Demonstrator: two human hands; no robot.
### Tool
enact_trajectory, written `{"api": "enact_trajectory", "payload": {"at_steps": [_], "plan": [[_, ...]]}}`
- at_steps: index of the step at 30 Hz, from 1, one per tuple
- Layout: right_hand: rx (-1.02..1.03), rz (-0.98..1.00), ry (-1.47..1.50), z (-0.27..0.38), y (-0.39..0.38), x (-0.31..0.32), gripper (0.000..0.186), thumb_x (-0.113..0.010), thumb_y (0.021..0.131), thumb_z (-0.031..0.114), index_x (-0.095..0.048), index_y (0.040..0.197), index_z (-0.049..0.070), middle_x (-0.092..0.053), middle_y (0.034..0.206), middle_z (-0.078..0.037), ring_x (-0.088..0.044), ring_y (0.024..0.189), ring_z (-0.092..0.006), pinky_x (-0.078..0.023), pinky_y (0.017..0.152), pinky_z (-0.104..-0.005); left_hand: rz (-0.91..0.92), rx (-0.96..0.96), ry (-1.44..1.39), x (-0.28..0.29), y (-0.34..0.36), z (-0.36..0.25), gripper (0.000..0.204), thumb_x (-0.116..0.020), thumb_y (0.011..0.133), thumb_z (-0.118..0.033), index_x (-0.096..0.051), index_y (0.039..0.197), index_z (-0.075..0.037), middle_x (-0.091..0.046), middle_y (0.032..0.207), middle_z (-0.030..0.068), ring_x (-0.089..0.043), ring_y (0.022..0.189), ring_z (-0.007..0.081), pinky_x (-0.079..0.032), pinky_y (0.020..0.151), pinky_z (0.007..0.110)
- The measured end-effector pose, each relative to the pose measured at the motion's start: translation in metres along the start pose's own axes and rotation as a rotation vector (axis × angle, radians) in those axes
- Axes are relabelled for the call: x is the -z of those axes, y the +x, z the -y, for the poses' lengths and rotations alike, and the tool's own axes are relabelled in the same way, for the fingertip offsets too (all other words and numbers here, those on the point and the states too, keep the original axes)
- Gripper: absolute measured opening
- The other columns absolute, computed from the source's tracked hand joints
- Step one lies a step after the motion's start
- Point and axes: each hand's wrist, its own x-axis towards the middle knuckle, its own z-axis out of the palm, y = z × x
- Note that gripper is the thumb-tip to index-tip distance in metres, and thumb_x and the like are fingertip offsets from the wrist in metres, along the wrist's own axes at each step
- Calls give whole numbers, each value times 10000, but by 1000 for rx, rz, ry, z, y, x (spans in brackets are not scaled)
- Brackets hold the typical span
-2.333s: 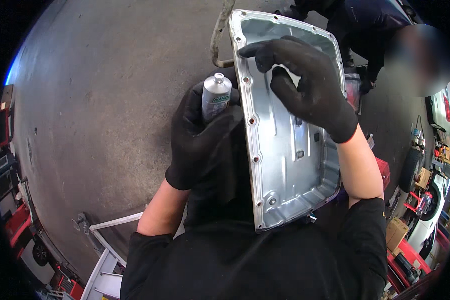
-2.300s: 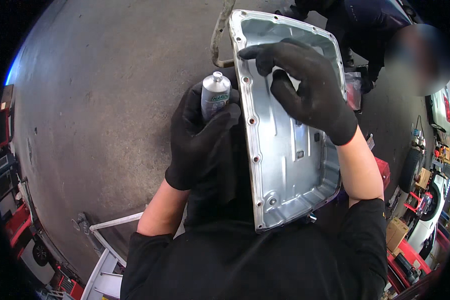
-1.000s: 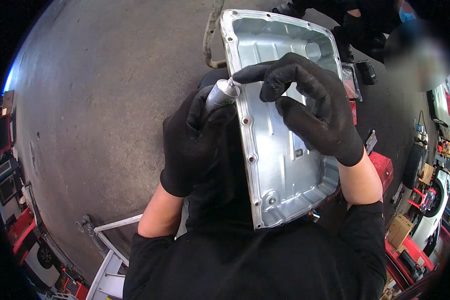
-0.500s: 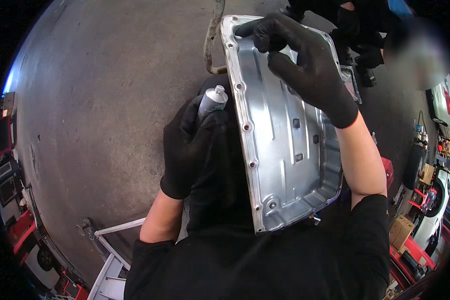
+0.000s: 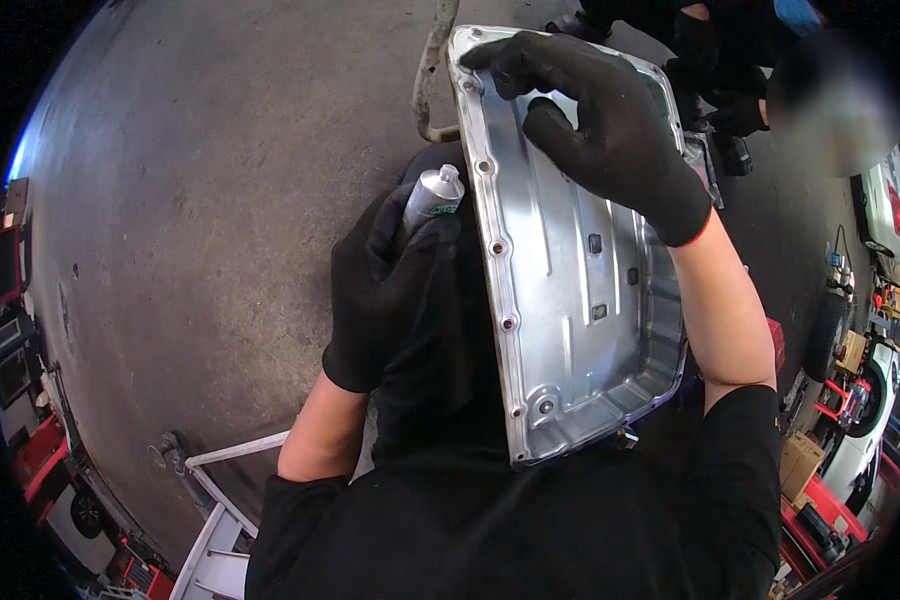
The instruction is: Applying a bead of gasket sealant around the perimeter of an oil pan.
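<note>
A silver metal oil pan (image 5: pixel 560 250) with bolt holes along its flange lies open side up, tilted across my right side. My right hand (image 5: pixel 610 130), in a black glove, is over the pan's far end. Its index finger is stretched to the flange at the far left corner, apparently touching it; the thumb stands apart and nothing shows in its grasp. Gloved too, my left hand (image 5: pixel 375 300) is wrapped round a silver squeeze tube (image 5: pixel 432 203), its nozzle pointing up beside the pan's left edge. The fingers' far side is hidden.
A bent, dirty pipe (image 5: pixel 428 90) lies beyond the pan's left corner. Another person (image 5: pixel 715 60) in dark clothes is close at the far right. A white metal frame (image 5: pixel 210 540) stands at lower left. Cardboard box (image 5: pixel 802 465) and white cars line the right.
My right index fingertip has slid a little left and away, onto the flange at the corner. The pan's far end and the tube have shifted slightly right.
</note>
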Motion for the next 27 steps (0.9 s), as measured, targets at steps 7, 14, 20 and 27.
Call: {"api": "enact_trajectory", "payload": {"at_steps": [7,14,20,27], "plan": [[-56,139,74,-3,-1,20,389,-622,892,119,-659,1263,8,-715,1039,-109,-688,986,-209,-544,981,-375,-22,15,-58,-1,-2,2,358,-730,963,-129,-688,1283,27,-754,1201,182,-732,1103,273,-561,972,369],[-202,110,405,-2,9,6,361,-535,866,31,-654,1205,-7,-601,951,-37,-586,922,-113,-507,878,-290,14,32,16,1,-3,5,311,-643,1016,-123,-666,1283,34,-752,1112,123,-724,983,183,-572,886,320],[-134,153,194,8,-5,10,366,-622,863,77,-688,1217,13,-705,1008,-109,-692,955,-196,-543,954,-368,-13,-14,-25,1,-3,4,291,-644,1016,-125,-674,1262,30,-759,1071,113,-729,932,174,-569,872,309],[24,82,-12,28,-18,5,397,-630,782,16,-695,1173,46,-737,981,-129,-702,889,-287,-561,834,-416,-6,43,-100,1,-2,4,353,-720,973,-124,-678,1290,26,-753,1200,161,-728,1109,252,-560,973,351]]}}
